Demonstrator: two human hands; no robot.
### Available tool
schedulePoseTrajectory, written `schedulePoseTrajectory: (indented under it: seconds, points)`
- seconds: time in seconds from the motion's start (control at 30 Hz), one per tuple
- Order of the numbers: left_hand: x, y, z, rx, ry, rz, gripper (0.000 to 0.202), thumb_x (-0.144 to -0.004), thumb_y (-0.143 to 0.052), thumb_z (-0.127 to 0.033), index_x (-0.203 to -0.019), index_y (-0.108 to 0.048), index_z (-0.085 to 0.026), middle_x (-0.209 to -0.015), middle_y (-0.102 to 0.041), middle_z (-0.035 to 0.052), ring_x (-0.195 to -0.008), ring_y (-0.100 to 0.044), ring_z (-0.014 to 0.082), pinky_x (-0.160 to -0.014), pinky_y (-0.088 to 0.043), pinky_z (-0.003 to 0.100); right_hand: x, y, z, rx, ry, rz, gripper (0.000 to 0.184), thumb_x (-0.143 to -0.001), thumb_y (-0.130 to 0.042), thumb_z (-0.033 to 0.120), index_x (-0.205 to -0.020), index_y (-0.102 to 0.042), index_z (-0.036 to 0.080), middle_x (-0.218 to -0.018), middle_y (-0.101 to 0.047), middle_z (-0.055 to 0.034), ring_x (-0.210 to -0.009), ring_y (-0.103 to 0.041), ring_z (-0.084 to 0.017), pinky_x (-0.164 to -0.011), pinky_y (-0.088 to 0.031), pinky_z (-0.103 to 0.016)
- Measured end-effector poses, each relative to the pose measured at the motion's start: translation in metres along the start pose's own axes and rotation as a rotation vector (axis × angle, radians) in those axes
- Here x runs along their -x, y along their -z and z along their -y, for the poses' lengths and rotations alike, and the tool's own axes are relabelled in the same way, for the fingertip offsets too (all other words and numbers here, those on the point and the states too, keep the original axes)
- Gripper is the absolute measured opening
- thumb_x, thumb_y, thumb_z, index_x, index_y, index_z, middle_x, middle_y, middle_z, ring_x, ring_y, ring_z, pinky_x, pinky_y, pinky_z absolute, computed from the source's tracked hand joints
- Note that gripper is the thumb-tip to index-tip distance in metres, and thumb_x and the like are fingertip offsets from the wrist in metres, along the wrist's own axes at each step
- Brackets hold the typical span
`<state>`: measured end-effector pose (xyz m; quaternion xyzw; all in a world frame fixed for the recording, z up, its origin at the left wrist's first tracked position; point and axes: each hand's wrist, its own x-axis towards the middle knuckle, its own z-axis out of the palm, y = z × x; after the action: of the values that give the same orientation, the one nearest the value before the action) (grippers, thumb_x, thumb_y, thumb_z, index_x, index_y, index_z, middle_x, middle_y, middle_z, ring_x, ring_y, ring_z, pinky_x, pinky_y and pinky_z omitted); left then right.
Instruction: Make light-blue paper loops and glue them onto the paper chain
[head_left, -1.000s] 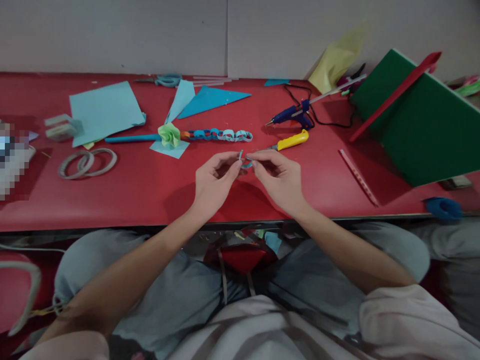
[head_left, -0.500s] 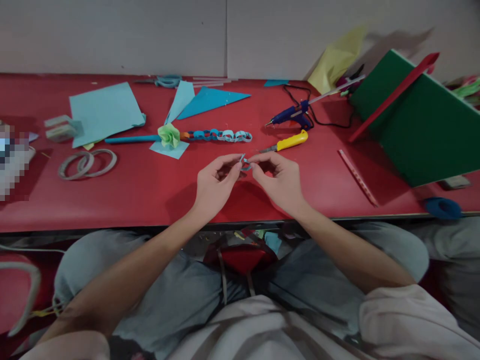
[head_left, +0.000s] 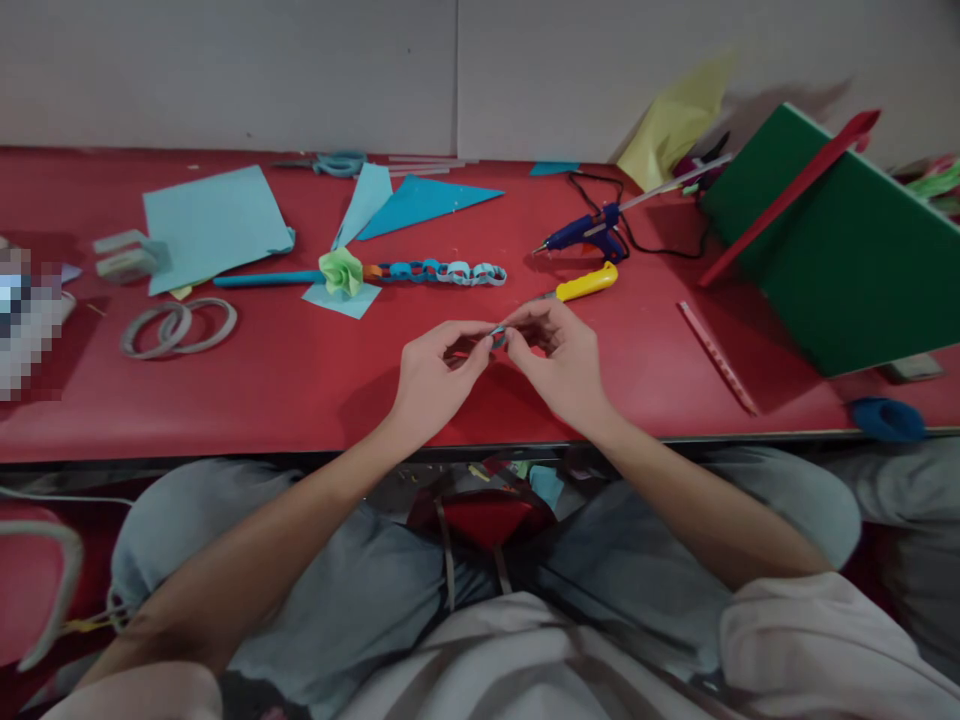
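Over the front of the red table, my left hand (head_left: 444, 368) and my right hand (head_left: 559, 358) meet, fingertips almost touching. Between them they pinch a small light-blue paper strip (head_left: 499, 338), bent into a loop; the fingers hide most of it. Just beyond lies a paper chain (head_left: 457, 271) of blue and pale links, beside a green paper flower (head_left: 342, 272) on a blue paper stick (head_left: 266, 279). A yellow-handled cutter (head_left: 589, 283) rests behind my right hand, its blade partly covered by the fingers. Farther back is a blue glue gun (head_left: 581, 234).
Light-blue paper sheets (head_left: 217, 225) and scissors (head_left: 339, 164) lie at the back left, two tape rolls (head_left: 180, 328) nearer. On the right stand a green board (head_left: 832, 250) with a red strip, a pink ruler-like strip (head_left: 718, 358) and a blue roll (head_left: 889, 419).
My fingertips have drawn together on the paper strip, and its raised loose ends now lie closed between them. My left hand has shifted slightly right and down.
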<state>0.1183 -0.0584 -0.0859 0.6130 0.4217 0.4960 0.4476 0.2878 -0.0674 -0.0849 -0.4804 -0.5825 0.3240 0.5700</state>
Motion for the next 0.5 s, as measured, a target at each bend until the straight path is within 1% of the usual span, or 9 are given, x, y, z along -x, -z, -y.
schedulePoseTrajectory:
  seconds: [0.13,0.23,0.3,0.37,0.43,0.5]
  points:
    - [-0.0043,-0.0024,0.0020,0.195,0.114,-0.053,0.029,-0.088,-0.081,-0.041,-0.108,-0.077,-0.020,-0.102,-0.081,0.0065,-0.085,-0.077,0.0186,-0.081,-0.066,0.033,0.0001,-0.0002,-0.0015,0.015,-0.007,0.023,0.010,-0.089,-0.070,0.026,-0.099,-0.067,0.024,-0.093,-0.075,-0.0002,-0.079,-0.069,-0.014,-0.077,-0.057,-0.031]
    - [-0.0069,-0.0025,0.0040,0.247,0.151,-0.070,0.029,-0.090,-0.079,-0.040,-0.110,-0.076,-0.019,-0.103,-0.080,0.0065,-0.090,-0.078,0.0195,-0.079,-0.067,0.032,-0.0001,0.0001,-0.0021,0.016,-0.006,0.041,0.011,-0.089,-0.071,0.028,-0.099,-0.069,0.023,-0.094,-0.076,-0.0005,-0.080,-0.069,-0.014,-0.077,-0.058,-0.031]
    - [-0.0073,-0.0020,0.0060,0.233,0.138,-0.065,0.030,-0.092,-0.077,-0.039,-0.113,-0.076,-0.018,-0.105,-0.080,0.0069,-0.093,-0.078,0.0196,-0.080,-0.067,0.032,-0.0002,0.0005,-0.0017,0.023,-0.009,0.054,0.010,-0.090,-0.071,0.028,-0.099,-0.071,0.023,-0.094,-0.077,-0.0007,-0.079,-0.070,-0.014,-0.077,-0.058,-0.032]
    - [-0.0067,-0.0017,0.0078,0.175,0.101,-0.053,0.031,-0.094,-0.075,-0.040,-0.116,-0.077,-0.018,-0.103,-0.081,0.0069,-0.087,-0.077,0.0178,-0.080,-0.067,0.031,-0.0002,0.0012,-0.0004,0.033,-0.012,0.068,0.010,-0.090,-0.070,0.027,-0.098,-0.074,0.023,-0.094,-0.079,-0.0011,-0.080,-0.071,-0.015,-0.078,-0.059,-0.033]
    - [-0.0051,-0.0014,0.0085,0.092,0.033,-0.040,0.032,-0.096,-0.074,-0.041,-0.117,-0.080,-0.018,-0.104,-0.081,0.0069,-0.079,-0.076,0.0152,-0.079,-0.066,0.031,-0.0002,0.0020,0.0012,0.037,-0.014,0.077,0.010,-0.091,-0.069,0.027,-0.097,-0.076,0.023,-0.094,-0.080,-0.0016,-0.079,-0.072,-0.015,-0.077,-0.059,-0.033]
    - [-0.0032,-0.0008,0.0073,0.014,-0.040,-0.026,0.030,-0.098,-0.071,-0.040,-0.118,-0.081,-0.020,-0.108,-0.080,0.0068,-0.075,-0.075,0.0133,-0.077,-0.065,0.029,-0.0002,0.0026,0.0022,0.042,-0.019,0.067,0.010,-0.090,-0.069,0.026,-0.095,-0.077,0.022,-0.091,-0.080,-0.0015,-0.077,-0.072,-0.015,-0.075,-0.058,-0.032]
